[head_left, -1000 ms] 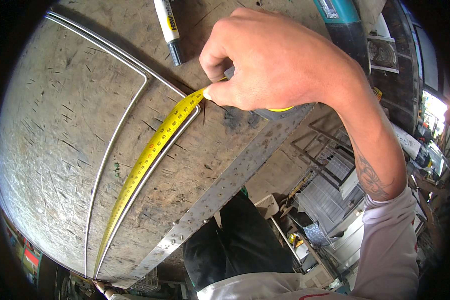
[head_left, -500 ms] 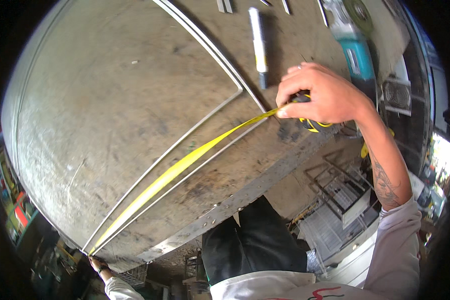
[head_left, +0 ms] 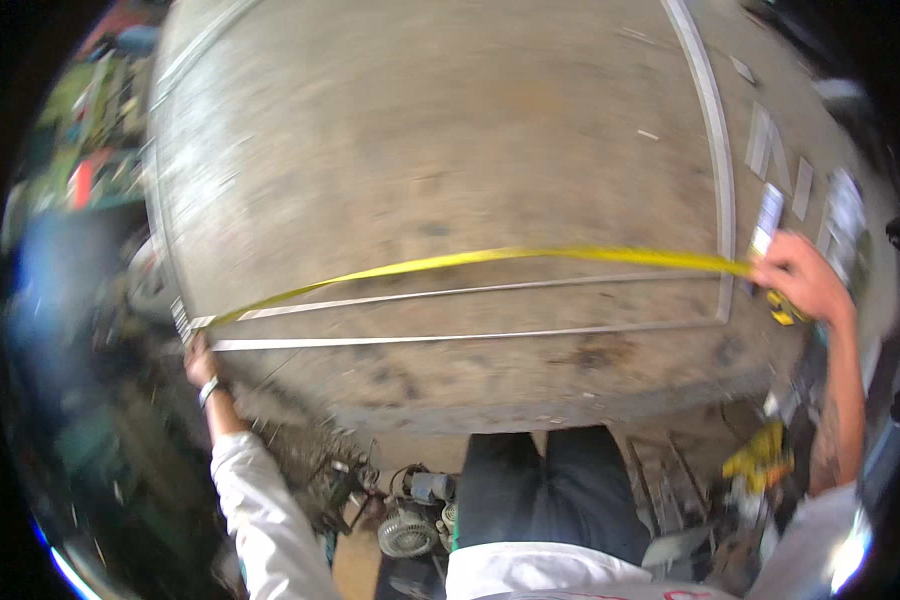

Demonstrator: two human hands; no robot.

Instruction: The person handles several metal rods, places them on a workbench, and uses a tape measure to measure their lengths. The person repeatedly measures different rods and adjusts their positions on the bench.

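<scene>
A yellow tape measure blade [head_left: 510, 255] stretches across a thin metal frame [head_left: 722, 170], bowing slightly above its near bars. My right hand [head_left: 808, 275] is closed around the black-and-yellow tape measure case [head_left: 782, 308], just outside the frame's near right corner. At the near left corner, my left hand [head_left: 201, 362] pinches the blade's far end beside the frame; its fingertips are small and blurred. Two near bars, an upper bar [head_left: 440, 293] and a lower bar [head_left: 450, 338], run side by side between the corners. A white marker-like tube [head_left: 767, 215] lies next to my right hand.
The frame rests on a large worn metal worktable [head_left: 450, 150]. Several flat metal offcuts [head_left: 760, 140] lie at its right. Below the near edge are a motor-like machine [head_left: 407, 533] and a yellow object [head_left: 760, 458]. Blurred clutter stands left of the table.
The view has swung left, so the frame and blade now lie nearly level across it. Both hands stay at opposite ends of the blade, which now bows upward.
</scene>
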